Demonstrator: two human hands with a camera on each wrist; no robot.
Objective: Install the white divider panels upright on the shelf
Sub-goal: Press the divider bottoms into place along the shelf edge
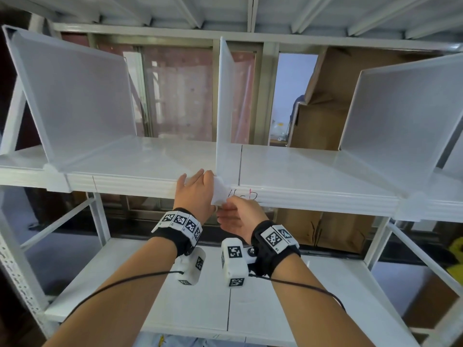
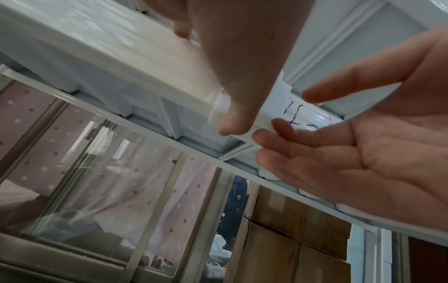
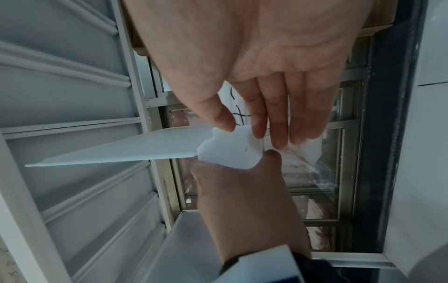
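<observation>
While upright on shelf, divider panel between left hand, right hand.

In the head view, the lower front corner of the middle divider panel is covered at the frame's centre by the left hand and the right hand. The black writing on the front of the shelf is partly hidden and cannot be read. The right divider panel is cut off by the right edge. In the left wrist view, the left hand's fingers are cut off by the upper edge, and the shelf front at upper left is blurred.
</observation>
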